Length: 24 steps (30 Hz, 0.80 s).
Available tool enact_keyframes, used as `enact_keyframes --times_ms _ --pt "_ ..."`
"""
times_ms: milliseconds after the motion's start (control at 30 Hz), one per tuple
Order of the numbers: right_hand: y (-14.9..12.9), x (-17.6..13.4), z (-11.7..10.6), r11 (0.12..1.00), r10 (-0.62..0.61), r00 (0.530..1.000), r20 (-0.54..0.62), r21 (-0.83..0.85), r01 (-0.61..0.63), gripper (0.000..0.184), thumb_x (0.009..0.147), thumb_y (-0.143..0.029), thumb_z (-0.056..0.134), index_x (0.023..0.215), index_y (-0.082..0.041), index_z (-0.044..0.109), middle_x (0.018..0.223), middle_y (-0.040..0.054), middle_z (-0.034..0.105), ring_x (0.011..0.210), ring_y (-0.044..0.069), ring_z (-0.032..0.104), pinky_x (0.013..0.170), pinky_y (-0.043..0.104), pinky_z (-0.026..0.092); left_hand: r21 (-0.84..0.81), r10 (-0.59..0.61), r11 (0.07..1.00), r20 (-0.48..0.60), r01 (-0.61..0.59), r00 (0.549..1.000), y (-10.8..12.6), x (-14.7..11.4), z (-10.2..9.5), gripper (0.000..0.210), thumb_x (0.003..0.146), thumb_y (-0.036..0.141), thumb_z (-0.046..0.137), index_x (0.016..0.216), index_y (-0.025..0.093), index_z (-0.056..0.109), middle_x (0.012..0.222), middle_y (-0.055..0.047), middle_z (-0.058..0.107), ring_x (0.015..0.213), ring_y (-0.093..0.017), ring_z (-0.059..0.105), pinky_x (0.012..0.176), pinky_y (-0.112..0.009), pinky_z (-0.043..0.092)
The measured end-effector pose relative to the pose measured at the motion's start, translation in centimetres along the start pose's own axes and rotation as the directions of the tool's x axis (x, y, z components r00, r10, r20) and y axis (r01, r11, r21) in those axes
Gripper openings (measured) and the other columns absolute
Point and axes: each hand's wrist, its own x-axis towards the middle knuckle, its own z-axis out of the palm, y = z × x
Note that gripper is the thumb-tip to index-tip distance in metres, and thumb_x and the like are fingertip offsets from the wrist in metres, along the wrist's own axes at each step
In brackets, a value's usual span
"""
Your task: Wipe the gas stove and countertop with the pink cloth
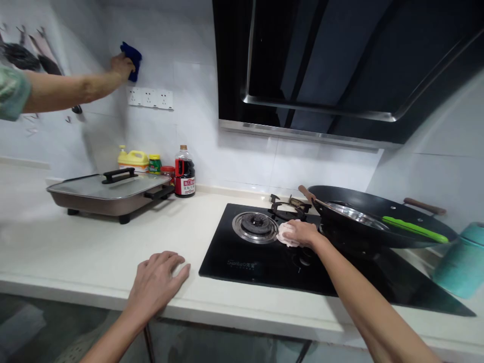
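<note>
My right hand (302,233) presses a pale pink-white cloth (288,235) onto the black glass gas stove (242,264), just right of the left burner (255,225). Its fingers are bent over the cloth. My left hand (161,276) rests on the white countertop (94,247) near the front edge, left of the stove, with its fingers spread and nothing in it. Behind the cloth, a black pan support (289,207) lies on the back of the stove.
A large wok (378,237) holding a green-handled utensil (415,229) covers the stove's right side. An electric pan (102,196), a soy sauce bottle (185,174) and a teal container (462,262) stand around. Another person's hand (123,67) holds a blue cloth (132,58) against the wall. The range hood (313,65) overhangs.
</note>
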Motion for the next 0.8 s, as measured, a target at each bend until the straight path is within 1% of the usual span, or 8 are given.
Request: enact_keyframes --times_ms 133,233,367,467,567,633,667,800 --pt "-3.9 -2.5 0.4 0.994 -0.108 0.994 0.0 -0.019 0.108 0.067 0.085 -0.068 0.06 0.138 -0.028 0.06 0.133 0.0137 0.07 0.125 0.037 0.063 0.104 0.052 0.039 -0.004 0.008 1.0 -0.014 -0.008 1.0 0.3 -0.2 -0.1 0.037 0.094 0.048 0.048 0.102 0.027 0.078 0.124 -0.007 0.074 0.118 -0.03 0.061 0.1 -0.045 0.039" --pt "-7.0 -5.0 1.0 0.981 -0.194 0.981 -0.019 -0.01 0.194 0.067 0.084 -0.065 0.061 0.138 -0.026 0.058 0.131 0.0141 0.07 0.123 0.036 0.063 0.102 0.047 0.039 -0.006 0.013 1.0 -0.028 -0.013 1.0 0.4 -0.4 -0.2 0.034 0.093 0.045 0.05 0.102 0.027 0.078 0.124 -0.007 0.074 0.117 -0.03 0.061 0.1 -0.045 0.038" --pt "-10.4 -8.6 1.8 0.969 -0.247 0.967 -0.059 0.011 0.248 0.069 0.086 -0.063 0.061 0.143 -0.025 0.054 0.129 0.0143 0.068 0.121 0.033 0.062 0.1 0.042 0.039 -0.018 0.019 1.0 -0.043 -0.019 0.999 0.3 -0.6 0.0 0.034 0.093 0.044 0.051 0.103 0.026 0.078 0.124 -0.008 0.074 0.117 -0.03 0.061 0.1 -0.046 0.037" --pt "-11.3 -11.5 2.2 0.949 -0.306 0.95 -0.057 0.056 0.309 0.076 0.084 -0.065 0.063 0.149 -0.027 0.05 0.137 0.0151 0.063 0.124 0.035 0.059 0.104 0.045 0.038 -0.037 0.032 0.999 -0.062 -0.034 0.998 0.1 -0.7 0.2 0.034 0.094 0.043 0.051 0.103 0.025 0.079 0.122 -0.009 0.075 0.116 -0.031 0.061 0.1 -0.046 0.037" --pt "-10.7 -13.5 2.3 0.899 -0.42 0.907 -0.005 0.133 0.417 0.088 0.082 -0.064 0.069 0.158 -0.029 0.042 0.15 0.0155 0.054 0.132 0.037 0.053 0.11 0.047 0.035 -0.06 0.05 0.997 -0.066 -0.054 0.997 0.0 -0.9 0.2 0.033 0.094 0.042 0.052 0.102 0.024 0.079 0.12 -0.009 0.075 0.114 -0.03 0.062 0.1 -0.047 0.037" --pt "-10.1 -13.9 2.4 0.881 -0.448 0.894 0.004 0.168 0.441 0.085 0.086 -0.06 0.065 0.161 -0.03 0.038 0.151 0.0133 0.054 0.134 0.034 0.053 0.112 0.044 0.035 -0.076 0.05 0.996 -0.068 -0.055 0.996 0.0 -1.0 0.2 0.032 0.093 0.041 0.053 0.101 0.024 0.079 0.119 -0.009 0.075 0.112 -0.029 0.062 0.1 -0.047 0.037" --pt "-10.0 -13.6 2.5 0.885 -0.438 0.899 -0.007 0.173 0.432 0.079 0.09 -0.058 0.061 0.161 -0.031 0.038 0.149 0.0122 0.056 0.134 0.033 0.054 0.111 0.043 0.037 -0.082 0.05 0.995 -0.073 -0.056 0.996 0.0 -1.1 0.3 0.031 0.093 0.041 0.054 0.1 0.024 0.079 0.119 -0.009 0.075 0.112 -0.029 0.062 0.1 -0.046 0.037" --pt "-11.4 -10.7 3.3 0.946 -0.303 0.949 -0.093 0.096 0.311 0.064 0.097 -0.055 0.05 0.156 -0.031 0.043 0.139 0.0121 0.063 0.126 0.031 0.06 0.105 0.042 0.041 -0.102 0.074 0.991 -0.12 -0.087 0.99 -0.2 -1.2 0.8 0.028 0.093 0.041 0.056 0.099 0.025 0.079 0.116 -0.009 0.076 0.11 -0.029 0.062 0.098 -0.046 0.037"
